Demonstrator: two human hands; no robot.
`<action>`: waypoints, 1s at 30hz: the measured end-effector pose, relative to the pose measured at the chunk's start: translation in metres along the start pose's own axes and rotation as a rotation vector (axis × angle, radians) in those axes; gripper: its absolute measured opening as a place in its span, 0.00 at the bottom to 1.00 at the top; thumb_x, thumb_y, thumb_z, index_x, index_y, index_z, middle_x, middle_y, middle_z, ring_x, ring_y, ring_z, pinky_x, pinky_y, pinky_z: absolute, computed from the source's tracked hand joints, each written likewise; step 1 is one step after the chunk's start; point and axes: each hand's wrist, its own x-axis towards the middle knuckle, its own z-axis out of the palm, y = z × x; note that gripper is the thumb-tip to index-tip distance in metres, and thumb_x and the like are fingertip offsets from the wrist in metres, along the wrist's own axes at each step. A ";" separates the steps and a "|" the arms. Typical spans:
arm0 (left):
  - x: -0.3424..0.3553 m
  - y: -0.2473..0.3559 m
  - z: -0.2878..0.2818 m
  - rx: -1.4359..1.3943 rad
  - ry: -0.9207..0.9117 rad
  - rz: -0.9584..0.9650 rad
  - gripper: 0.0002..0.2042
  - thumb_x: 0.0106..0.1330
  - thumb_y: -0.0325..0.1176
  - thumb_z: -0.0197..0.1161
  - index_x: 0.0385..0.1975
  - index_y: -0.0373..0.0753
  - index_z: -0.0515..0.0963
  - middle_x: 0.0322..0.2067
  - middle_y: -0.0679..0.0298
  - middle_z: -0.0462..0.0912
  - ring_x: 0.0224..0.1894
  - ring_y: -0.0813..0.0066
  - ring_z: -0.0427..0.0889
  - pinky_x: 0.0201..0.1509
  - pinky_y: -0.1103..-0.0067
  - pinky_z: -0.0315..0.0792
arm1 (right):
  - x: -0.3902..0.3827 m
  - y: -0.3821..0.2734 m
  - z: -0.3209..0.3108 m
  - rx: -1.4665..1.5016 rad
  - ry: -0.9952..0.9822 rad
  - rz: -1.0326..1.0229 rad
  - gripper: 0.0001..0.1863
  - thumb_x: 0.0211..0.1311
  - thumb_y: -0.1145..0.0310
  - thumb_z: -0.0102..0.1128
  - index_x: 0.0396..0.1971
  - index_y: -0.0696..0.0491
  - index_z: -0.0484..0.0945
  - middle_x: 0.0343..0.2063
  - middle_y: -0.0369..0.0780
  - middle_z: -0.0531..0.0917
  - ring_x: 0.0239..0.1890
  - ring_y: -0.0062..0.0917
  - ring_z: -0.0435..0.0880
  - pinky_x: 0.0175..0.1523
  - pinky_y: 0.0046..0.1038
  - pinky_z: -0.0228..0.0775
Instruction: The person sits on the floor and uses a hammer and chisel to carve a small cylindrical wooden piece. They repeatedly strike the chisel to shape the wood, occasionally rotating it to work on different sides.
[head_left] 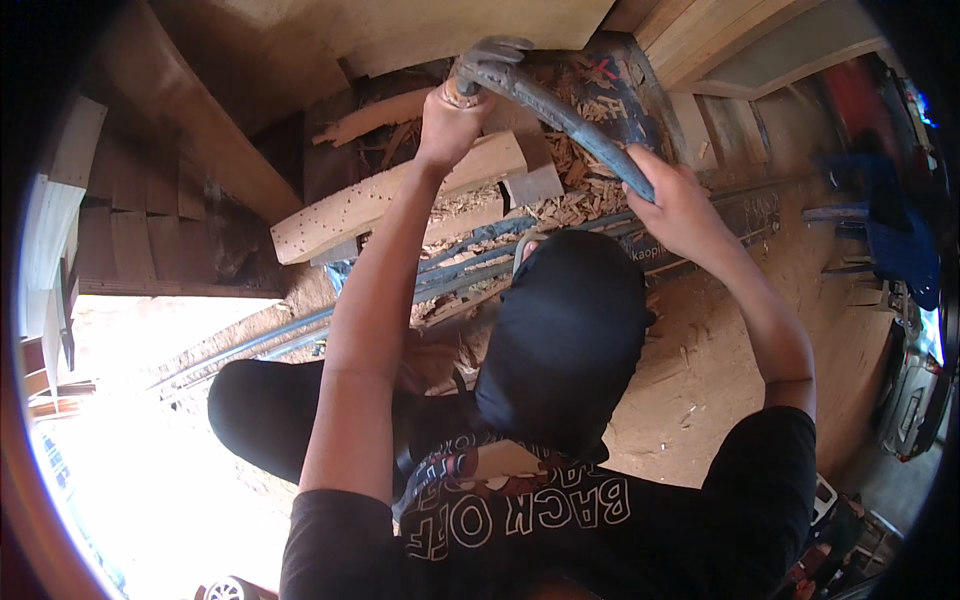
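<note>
My right hand (675, 200) is closed around the lower end of the blue-grey handle of a claw hammer (560, 115). The hammer's metal head lies against the top of a short, round tool handle (462, 92), or just above it. That upright handle, probably a chisel's, is wrapped in my left hand (452, 128); its lower part is hidden by my fist and forearm. Below my left hand, a pale wooden beam (340, 215) with many small dark marks lies at a slant, partly covered by my arm. Loose wood chips (590, 195) are scattered to its right.
A large wooden panel (400, 30) stands at the far side, and a curved plank (215, 125) leans at the left. My bent knees in black cloth (560, 330) are close below the work. A blue plastic chair (890, 220) stands at the right on sandy ground (690, 390).
</note>
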 end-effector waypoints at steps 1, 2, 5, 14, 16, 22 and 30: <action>0.000 0.000 -0.001 0.016 0.009 -0.004 0.09 0.62 0.32 0.70 0.33 0.33 0.80 0.28 0.64 0.85 0.32 0.82 0.79 0.40 0.75 0.77 | -0.001 -0.001 -0.007 0.072 -0.019 0.020 0.11 0.72 0.71 0.61 0.49 0.56 0.75 0.26 0.40 0.82 0.28 0.28 0.83 0.37 0.34 0.73; 0.003 -0.003 -0.004 0.026 0.001 0.002 0.08 0.62 0.31 0.70 0.32 0.33 0.80 0.27 0.64 0.85 0.31 0.82 0.78 0.39 0.75 0.76 | 0.004 -0.002 -0.013 0.110 0.001 0.046 0.10 0.72 0.71 0.61 0.49 0.56 0.75 0.27 0.39 0.82 0.28 0.26 0.83 0.36 0.33 0.73; 0.000 -0.008 -0.005 0.036 -0.022 -0.002 0.09 0.61 0.31 0.70 0.28 0.33 0.78 0.24 0.66 0.81 0.29 0.83 0.75 0.36 0.75 0.75 | 0.000 -0.010 -0.018 0.239 0.160 0.053 0.10 0.72 0.70 0.61 0.50 0.55 0.75 0.27 0.38 0.82 0.29 0.22 0.82 0.37 0.31 0.73; 0.000 -0.007 -0.004 0.062 -0.009 -0.027 0.09 0.61 0.32 0.72 0.31 0.33 0.80 0.27 0.64 0.85 0.31 0.81 0.78 0.39 0.75 0.76 | 0.005 -0.013 -0.024 -0.037 0.017 0.089 0.20 0.71 0.69 0.61 0.61 0.56 0.73 0.31 0.43 0.85 0.35 0.35 0.87 0.44 0.37 0.77; 0.001 -0.012 -0.007 0.071 -0.035 -0.030 0.10 0.61 0.32 0.72 0.32 0.33 0.80 0.28 0.65 0.85 0.31 0.80 0.80 0.40 0.75 0.77 | 0.001 -0.016 -0.032 0.087 0.156 -0.030 0.18 0.72 0.68 0.62 0.58 0.56 0.75 0.31 0.41 0.85 0.34 0.28 0.85 0.43 0.34 0.76; 0.001 -0.013 -0.006 0.001 -0.027 -0.056 0.09 0.61 0.31 0.72 0.31 0.34 0.80 0.28 0.67 0.85 0.33 0.82 0.79 0.40 0.76 0.76 | 0.009 -0.011 -0.003 0.143 0.340 0.010 0.12 0.72 0.68 0.60 0.51 0.54 0.75 0.29 0.43 0.83 0.31 0.29 0.84 0.40 0.35 0.75; 0.002 -0.014 -0.007 0.047 -0.026 -0.045 0.08 0.62 0.31 0.71 0.29 0.35 0.78 0.25 0.70 0.80 0.31 0.83 0.76 0.37 0.76 0.74 | 0.002 -0.003 -0.004 0.119 0.213 -0.046 0.12 0.72 0.69 0.61 0.51 0.55 0.74 0.27 0.45 0.81 0.29 0.28 0.82 0.39 0.34 0.74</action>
